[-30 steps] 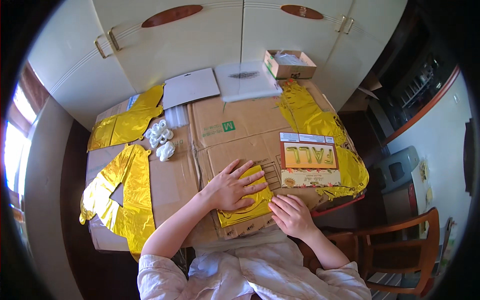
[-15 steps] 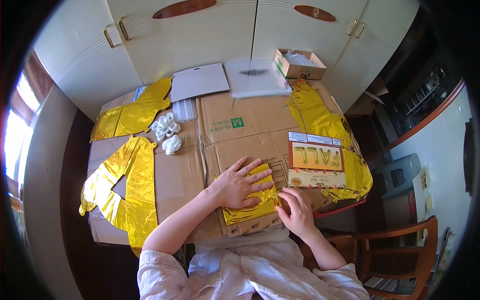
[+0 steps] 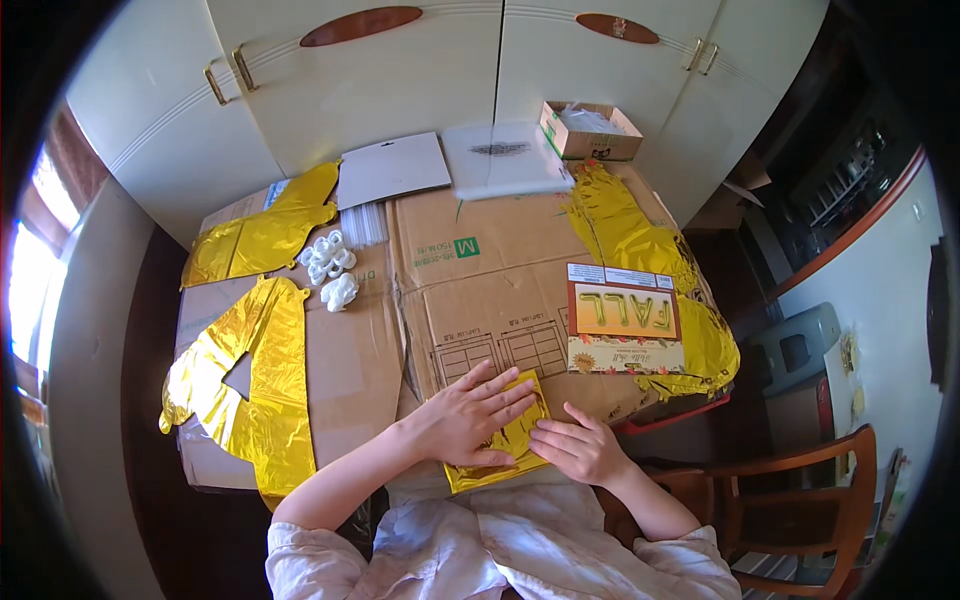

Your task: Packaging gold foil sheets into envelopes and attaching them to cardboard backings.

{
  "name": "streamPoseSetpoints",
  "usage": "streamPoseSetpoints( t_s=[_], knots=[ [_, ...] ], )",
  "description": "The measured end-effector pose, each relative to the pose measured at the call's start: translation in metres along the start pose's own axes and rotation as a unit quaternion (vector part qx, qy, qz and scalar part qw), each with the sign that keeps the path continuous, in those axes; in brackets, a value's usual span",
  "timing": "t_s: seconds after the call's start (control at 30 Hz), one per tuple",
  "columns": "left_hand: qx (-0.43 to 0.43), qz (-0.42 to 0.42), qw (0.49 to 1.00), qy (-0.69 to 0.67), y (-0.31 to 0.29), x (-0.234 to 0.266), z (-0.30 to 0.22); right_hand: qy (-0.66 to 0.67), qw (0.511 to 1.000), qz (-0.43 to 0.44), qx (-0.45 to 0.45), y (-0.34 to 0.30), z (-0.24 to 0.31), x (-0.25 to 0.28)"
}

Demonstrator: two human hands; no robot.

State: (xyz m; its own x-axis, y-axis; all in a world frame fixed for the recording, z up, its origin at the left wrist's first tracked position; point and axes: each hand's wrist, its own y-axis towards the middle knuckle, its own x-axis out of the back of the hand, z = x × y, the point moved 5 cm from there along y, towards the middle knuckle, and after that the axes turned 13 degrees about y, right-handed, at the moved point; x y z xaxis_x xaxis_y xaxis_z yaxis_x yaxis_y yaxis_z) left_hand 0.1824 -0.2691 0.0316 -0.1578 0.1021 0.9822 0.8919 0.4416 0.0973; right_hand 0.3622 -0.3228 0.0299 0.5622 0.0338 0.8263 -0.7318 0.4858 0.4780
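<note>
A folded gold foil balloon [image 3: 517, 440] lies at the front edge of the cardboard-covered table. My left hand [image 3: 462, 420] rests flat on its left and middle part, fingers stretched out. On its right edge lies my right hand [image 3: 588, 452], palm down, fingers extended and the thumb raised apart. Parts of the foil are hidden under both hands. To the left are two more flat gold foil balloons, one [image 3: 270, 370] nearer me and one [image 3: 260, 235] farther back. Beyond my right hand sits a printed card [image 3: 625, 320] picturing gold letter balloons.
White ribbon rolls [image 3: 327, 257] sit left of centre beside clear straws [image 3: 364, 224]. Farther back are a grey-white card sheet [image 3: 393, 168], clear plastic bags [image 3: 505, 160] and a small open carton [image 3: 610, 147]. More gold foil [image 3: 640, 235] covers the right side. A wooden chair [image 3: 790, 500] stands at right.
The folded foil balloon has slid toward me with my left hand on it, uncovering printed boxes on the cardboard. My right hand has gone from fingering its edge to lying flat on it.
</note>
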Motion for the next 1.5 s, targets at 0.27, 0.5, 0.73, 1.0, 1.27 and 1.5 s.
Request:
streamPoseSetpoints(
  t_s=[0.27,0.5,0.73,1.0,1.27,1.5],
  knots=[
    [0.013,-0.079,0.89,-0.449,-0.052,0.053,0.01,0.23,0.957,-0.123,-0.125,0.04,-0.027,0.043],
    [0.267,-0.225,0.785,-0.512,-0.06,0.011,0.046,0.475,0.822,-0.141,-0.281,0.089,-0.062,0.033],
    [0.312,-0.311,0.613,-0.656,-0.064,-0.008,0.061,0.683,0.635,-0.106,-0.345,0.082,-0.09,0.012],
    [0.29,-0.32,0.566,-0.702,-0.06,-0.009,0.061,0.685,0.618,-0.08,-0.377,0.078,-0.088,0.019],
    [0.29,-0.317,0.568,-0.702,-0.061,-0.011,0.062,0.674,0.633,-0.032,-0.38,0.079,-0.096,0.017],
    [0.306,-0.318,0.582,-0.683,-0.061,-0.008,0.061,0.63,0.677,-0.009,-0.381,0.087,-0.102,0.019]
  ],
)
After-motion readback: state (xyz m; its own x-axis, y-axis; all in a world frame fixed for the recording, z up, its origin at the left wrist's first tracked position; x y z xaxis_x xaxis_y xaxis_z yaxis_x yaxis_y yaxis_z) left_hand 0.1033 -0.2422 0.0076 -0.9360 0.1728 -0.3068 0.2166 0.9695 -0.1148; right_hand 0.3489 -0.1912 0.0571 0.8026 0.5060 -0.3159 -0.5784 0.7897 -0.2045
